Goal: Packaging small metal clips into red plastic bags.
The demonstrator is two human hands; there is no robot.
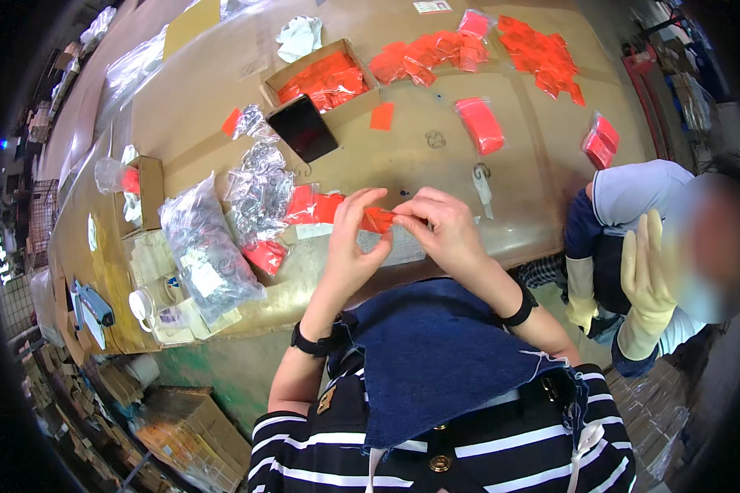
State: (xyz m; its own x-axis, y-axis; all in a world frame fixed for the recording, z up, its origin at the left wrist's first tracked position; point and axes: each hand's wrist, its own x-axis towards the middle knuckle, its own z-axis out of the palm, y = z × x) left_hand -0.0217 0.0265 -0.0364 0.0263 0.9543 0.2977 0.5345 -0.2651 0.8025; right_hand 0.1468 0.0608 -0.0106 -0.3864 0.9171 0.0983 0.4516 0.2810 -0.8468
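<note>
Near the table's front edge, a small orange-red plastic packet [377, 220] is held up between both hands. My left hand [349, 246] is closed on its left side, thumb and fingers curved round it. My right hand [444, 226] pinches its right end between thumb and fingertips. What lies inside the packet is too small to tell. Just left of my left hand are more flat orange-red packets [308, 205], beside a heap of small silvery clear-wrapped pieces [259, 185]. White paper [407, 251] lies partly under my hands.
A carton [358, 90] of orange-red packets has a dark phone [302, 129] leaning on it. Loose packets [538, 57] and bundles [479, 126] lie farther right. At left are a stuffed plastic bag [205, 246], a white jug [142, 306] and a small box [150, 193]. A gloved co-worker [641, 177] is at right.
</note>
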